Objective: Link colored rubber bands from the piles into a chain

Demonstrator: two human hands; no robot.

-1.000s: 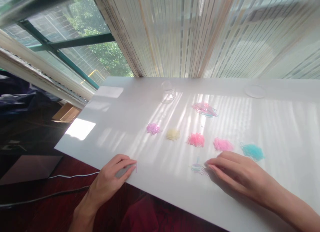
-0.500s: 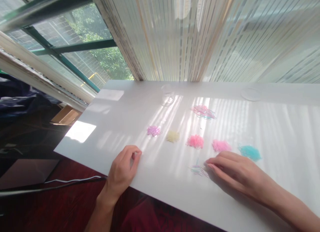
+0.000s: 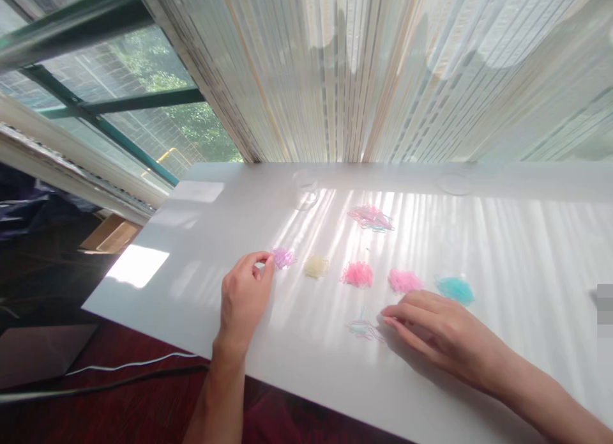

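Observation:
My left hand point(image 3: 246, 294) has its thumb and forefinger pinched together at the left edge of a small purple pile point(image 3: 283, 259) of thin loops that look like rubber bands. Whatever those fingertips hold, if anything, is too small to make out. My right hand point(image 3: 438, 329) rests on the table, its fingertips drawn together just right of a loose mixed group of loops point(image 3: 361, 329); their contents cannot be made out either. Between and beyond the hands lie a yellow pile point(image 3: 317, 266), a coral pile point(image 3: 358, 275), a pink pile point(image 3: 405, 280) and a teal pile point(image 3: 454, 290).
A larger mixed pile point(image 3: 371, 218) lies further back on the white table point(image 3: 297, 367). Behind it stands a clear round container point(image 3: 305, 191), with a clear disc point(image 3: 454, 184) to the right. A striped curtain point(image 3: 330, 80) and a window border the far side.
My left hand has moved forward from near the table's front edge to the purple pile. The right hand stays beside the loose mixed loops. The whole view has shifted slightly.

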